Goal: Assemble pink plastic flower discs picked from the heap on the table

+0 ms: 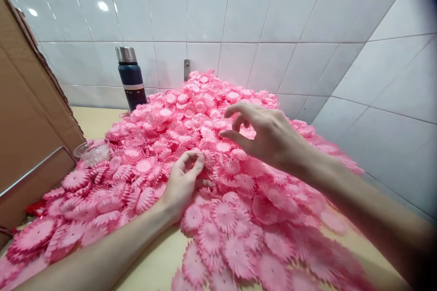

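A large heap of pink flower-shaped discs [225, 218] with fringed edges and small centre holes covers the table. At the front middle of the heap, my left hand [184, 177] is closed, thumb and index finger pinched on a pink flower-shaped disc [207, 160]. That disc blends into those behind it, so its outline is hard to make out. My right hand [262, 132] hovers over the heap's right side, fingers curved and thumb apart, with nothing visible between them.
A dark blue bottle [131, 79] with a steel cap stands behind the heap at left. A clear plastic tub [92, 152] sits beside a cardboard box [30, 95]. White tiled walls [252, 4] close off the back and right. Pale table surface [153, 259] shows in front.
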The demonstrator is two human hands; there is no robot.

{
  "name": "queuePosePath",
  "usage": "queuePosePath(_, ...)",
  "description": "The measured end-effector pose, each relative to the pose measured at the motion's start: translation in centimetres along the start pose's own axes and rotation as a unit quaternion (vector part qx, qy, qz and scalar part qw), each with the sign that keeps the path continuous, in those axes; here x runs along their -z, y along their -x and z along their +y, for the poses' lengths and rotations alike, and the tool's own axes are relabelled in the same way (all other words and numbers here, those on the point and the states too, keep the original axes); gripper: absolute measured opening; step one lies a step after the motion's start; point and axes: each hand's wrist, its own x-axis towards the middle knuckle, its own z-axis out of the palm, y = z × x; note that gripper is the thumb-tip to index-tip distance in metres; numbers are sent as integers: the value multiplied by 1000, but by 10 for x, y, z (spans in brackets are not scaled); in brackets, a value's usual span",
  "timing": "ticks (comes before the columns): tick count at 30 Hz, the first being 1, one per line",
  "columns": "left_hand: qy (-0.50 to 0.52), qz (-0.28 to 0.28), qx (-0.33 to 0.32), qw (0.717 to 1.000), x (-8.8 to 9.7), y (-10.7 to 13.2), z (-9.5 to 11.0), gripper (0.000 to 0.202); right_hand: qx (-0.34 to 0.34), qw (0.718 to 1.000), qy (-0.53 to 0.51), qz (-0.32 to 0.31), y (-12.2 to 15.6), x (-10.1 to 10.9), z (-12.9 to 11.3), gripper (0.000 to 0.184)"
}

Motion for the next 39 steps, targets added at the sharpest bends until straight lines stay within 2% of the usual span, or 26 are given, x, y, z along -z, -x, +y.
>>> queuePosePath(2,-31,-23,-13,999,-2,3,0,23,-25,999,21,-21,-1,-3,8,23)
queuePosePath(5,-61,-31,-27,997,-1,5,1,23,3,991,-74,-110,1,-14,9,26)
queuePosePath(6,-64,-27,-30,997,0,5,1,23,20,988,-92,-120,2,-18,7,24)
queuePosePath(9,-67,-18,-32,997,3,4,0,23,68,990,-71,-103,3,-28,2,9)
queuePosePath(11,-69,-17,-35,997,4,3,-1,24,84,991,-33,-99,4,-31,2,10)
queuePosePath(15,-59,-7,-30,998,3,2,-2,23,79,988,3,-133,6,-32,5,11)
queuePosePath(25,-85,-48,-41,994,4,3,-2,25,64,992,-61,-94,9,-36,5,6)
queuePosePath(34,-93,-59,-61,992,3,4,-1,21,28,991,-96,-89,9,-45,4,12)
queuePosePath(39,-55,-48,-52,996,4,3,-4,20,-41,975,-201,-86,6,-43,0,11)
